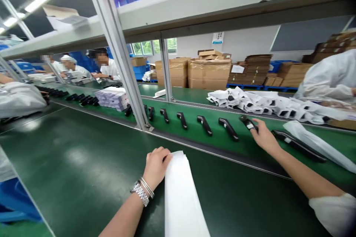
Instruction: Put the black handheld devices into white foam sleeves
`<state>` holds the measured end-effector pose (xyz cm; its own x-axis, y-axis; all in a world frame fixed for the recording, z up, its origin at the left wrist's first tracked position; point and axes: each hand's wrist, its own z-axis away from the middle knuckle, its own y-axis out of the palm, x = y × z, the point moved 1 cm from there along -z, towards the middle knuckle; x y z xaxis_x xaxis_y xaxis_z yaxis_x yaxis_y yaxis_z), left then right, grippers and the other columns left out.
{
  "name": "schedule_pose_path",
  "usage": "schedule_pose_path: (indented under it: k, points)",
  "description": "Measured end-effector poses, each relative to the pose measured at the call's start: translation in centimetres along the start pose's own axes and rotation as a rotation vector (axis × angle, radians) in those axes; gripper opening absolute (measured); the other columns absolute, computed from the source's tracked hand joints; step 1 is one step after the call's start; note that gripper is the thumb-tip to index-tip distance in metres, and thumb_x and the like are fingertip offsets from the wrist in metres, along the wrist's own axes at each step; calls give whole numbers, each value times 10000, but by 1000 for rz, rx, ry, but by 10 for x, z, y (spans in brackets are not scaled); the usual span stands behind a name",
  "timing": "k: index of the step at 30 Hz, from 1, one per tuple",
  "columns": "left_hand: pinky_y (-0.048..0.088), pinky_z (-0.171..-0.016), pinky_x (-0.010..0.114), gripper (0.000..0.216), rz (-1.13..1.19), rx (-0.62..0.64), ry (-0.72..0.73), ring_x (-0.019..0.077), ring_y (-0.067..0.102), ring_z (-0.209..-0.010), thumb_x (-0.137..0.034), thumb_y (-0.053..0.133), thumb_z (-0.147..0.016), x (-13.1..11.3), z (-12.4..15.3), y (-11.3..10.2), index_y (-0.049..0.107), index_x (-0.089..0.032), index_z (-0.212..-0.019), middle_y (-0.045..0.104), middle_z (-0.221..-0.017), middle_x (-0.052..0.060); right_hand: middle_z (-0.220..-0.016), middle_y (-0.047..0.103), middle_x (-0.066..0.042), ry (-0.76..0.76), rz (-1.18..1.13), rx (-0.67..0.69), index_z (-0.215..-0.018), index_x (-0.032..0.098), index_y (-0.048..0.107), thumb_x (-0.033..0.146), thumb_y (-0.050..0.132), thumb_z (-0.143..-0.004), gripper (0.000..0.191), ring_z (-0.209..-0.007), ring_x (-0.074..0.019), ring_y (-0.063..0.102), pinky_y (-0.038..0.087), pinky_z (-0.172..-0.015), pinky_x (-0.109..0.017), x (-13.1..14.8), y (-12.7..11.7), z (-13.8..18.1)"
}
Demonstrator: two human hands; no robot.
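White sheets point(180, 196) on green belt point(69, 163), cartons point(208, 74) beyond

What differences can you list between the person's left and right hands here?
The left hand rests on a white stack, while the right hand touches a black handheld device. The left wrist wears a silver watch; the right wrist is bare. Both are bare, above the green bench top.

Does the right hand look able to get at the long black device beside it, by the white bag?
Probably yes. The right hand is just beside the long black device, with nothing visible between them on the green bench top. The white plastic bag lies along the device's far side, and the hand is touching another black device.
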<state>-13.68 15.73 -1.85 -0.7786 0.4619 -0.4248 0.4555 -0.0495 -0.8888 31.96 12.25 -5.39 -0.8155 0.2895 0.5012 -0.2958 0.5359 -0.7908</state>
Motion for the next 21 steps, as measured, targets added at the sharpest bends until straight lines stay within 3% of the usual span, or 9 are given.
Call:
schedule_pose_path:
  k: [3,6,8,10,13,17,19,21]
  points:
    - [343,-801,345,327,-15,-54,37,192,549,-824,-307,380,-954,-4,4,-2,583,-198,-723,602,-796,7,-1087,611,-144,-12,-501,-125,-1399,184,280,333,538,-828,644,-971,-288,639,517,-819,-421,44,2,7]
    - [329,-867,369,273,32,-65,118,176,551,-837,-249,361,-967,-7,9,-4,607,-222,-850,637,-865,-9,-1060,600,-80,-30,-963,-34,-1361,256,264,316,693,-725,770,-1004,-247,644,495,-925,-419,110,6,28]
    - [317,-902,376,245,68,-67,186,158,545,-829,-197,355,-964,-10,11,-7,594,-245,-957,645,-917,-24,-1077,574,-51,-49,-1150,53,-1317,301,307,297,754,-677,781,-981,-230,647,503,-928,-427,154,12,44]
    - [316,-913,379,215,72,-69,239,150,531,-808,-185,371,-959,-12,13,-9,578,-238,-948,631,-898,-26,-1100,541,-34,-66,-1299,131,-1320,343,295,273,769,-672,806,-940,-216,656,521,-907,-436,190,20,58]
    - [320,-918,387,147,66,-85,281,163,522,-847,-233,458,-938,-15,14,-12,566,-212,-841,588,-872,-11,-1084,521,-20,-89,-1421,257,-1338,371,254,244,755,-697,823,-868,-202,671,536,-885,-448,224,34,76]
    - [335,-931,390,67,145,-110,268,181,512,-928,-230,554,-885,-20,18,-14,573,-211,-824,536,-907,4,-1066,517,-11,-112,-1411,400,-1339,369,255,229,737,-720,798,-836,-177,657,545,-846,-416,241,50,93]
    - [370,-903,365,69,233,-107,244,180,505,-935,-236,553,-885,-23,20,-14,576,-213,-823,517,-936,13,-1101,513,-17,-149,-1383,476,-1322,358,300,261,715,-755,709,-830,-165,647,542,-825,-387,242,55,101]
    - [406,-869,337,96,346,-122,224,178,503,-939,-263,538,-897,-26,22,-15,579,-214,-826,496,-969,23,-1148,528,-34,-223,-1302,537,-1271,319,422,330,641,-833,490,-910,-181,633,516,-852,-370,243,56,111]
